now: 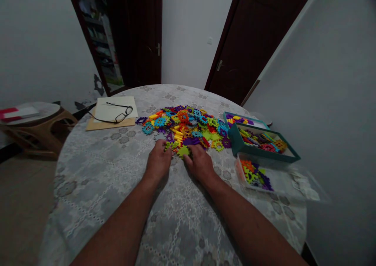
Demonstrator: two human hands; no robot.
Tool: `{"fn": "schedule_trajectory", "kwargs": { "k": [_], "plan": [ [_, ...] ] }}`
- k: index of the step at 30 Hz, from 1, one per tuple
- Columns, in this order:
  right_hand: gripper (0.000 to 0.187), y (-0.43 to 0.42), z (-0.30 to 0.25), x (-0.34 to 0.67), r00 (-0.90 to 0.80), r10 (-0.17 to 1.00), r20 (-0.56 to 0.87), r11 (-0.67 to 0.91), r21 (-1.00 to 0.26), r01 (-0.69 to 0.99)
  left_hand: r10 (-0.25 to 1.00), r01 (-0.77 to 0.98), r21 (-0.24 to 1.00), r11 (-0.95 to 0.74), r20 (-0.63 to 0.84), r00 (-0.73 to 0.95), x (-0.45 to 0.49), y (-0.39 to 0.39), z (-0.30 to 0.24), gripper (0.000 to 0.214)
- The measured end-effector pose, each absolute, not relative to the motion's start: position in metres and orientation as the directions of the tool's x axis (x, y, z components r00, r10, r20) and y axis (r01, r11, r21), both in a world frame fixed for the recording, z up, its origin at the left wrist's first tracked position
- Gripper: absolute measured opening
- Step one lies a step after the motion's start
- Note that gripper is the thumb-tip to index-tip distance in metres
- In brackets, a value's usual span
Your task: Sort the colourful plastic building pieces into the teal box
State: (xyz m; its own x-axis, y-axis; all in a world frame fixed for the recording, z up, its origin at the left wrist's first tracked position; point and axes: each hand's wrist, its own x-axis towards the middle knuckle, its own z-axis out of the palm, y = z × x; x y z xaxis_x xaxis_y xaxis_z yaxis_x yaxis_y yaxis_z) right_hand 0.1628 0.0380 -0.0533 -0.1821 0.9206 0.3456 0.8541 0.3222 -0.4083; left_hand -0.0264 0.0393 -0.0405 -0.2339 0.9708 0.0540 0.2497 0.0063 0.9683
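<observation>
Head: fingers at green pieces

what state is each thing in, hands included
Left hand, at a lime piece, grip unclear
Right hand, touching a solid green piece, grip unclear
Toy pieces, loosely heaped
Glasses, unfolded
Teal box, open, pieces inside
Clear box, seemingly open, pieces inside
Left door, seemingly open
Right door, seemingly closed

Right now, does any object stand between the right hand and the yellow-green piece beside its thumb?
Nothing visible stands between them: the right hand has its thumb right at the yellow-green piece, on the near edge of the pile.
</observation>
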Motion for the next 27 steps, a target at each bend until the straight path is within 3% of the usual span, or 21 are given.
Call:
{"fn": "schedule_trajectory", "kwargs": {
  "k": [6,12,16,24,27],
  "plan": [
    [0.022,0.039,-0.052,0.172,-0.194,0.847,0.495,0.51,-0.655,0.557,0.975,0.297,0.955,-0.016,0.081,-0.206,-0.025,0.038,-0.037,0.019],
    [0.021,0.041,-0.053,0.18,-0.11,0.898,0.427,0.439,-0.846,0.303,0.998,0.152,0.988,0.04,-0.032,-0.053,-0.017,0.032,-0.029,0.026],
    [0.021,0.04,-0.05,0.177,-0.146,0.893,0.425,0.449,-0.838,0.309,0.999,0.081,0.996,0.031,-0.034,0.033,-0.014,0.03,-0.03,0.025],
    [0.02,0.038,-0.048,0.175,-0.233,0.845,0.482,0.535,-0.762,0.365,0.992,-0.071,0.99,0.121,-0.118,0.043,-0.012,0.03,-0.026,0.03],
    [0.019,0.037,-0.047,0.174,-0.245,0.854,0.46,0.521,-0.758,0.392,0.989,0.024,0.997,0.074,-0.076,0.128,-0.013,0.028,-0.022,0.035]
  ]
}}
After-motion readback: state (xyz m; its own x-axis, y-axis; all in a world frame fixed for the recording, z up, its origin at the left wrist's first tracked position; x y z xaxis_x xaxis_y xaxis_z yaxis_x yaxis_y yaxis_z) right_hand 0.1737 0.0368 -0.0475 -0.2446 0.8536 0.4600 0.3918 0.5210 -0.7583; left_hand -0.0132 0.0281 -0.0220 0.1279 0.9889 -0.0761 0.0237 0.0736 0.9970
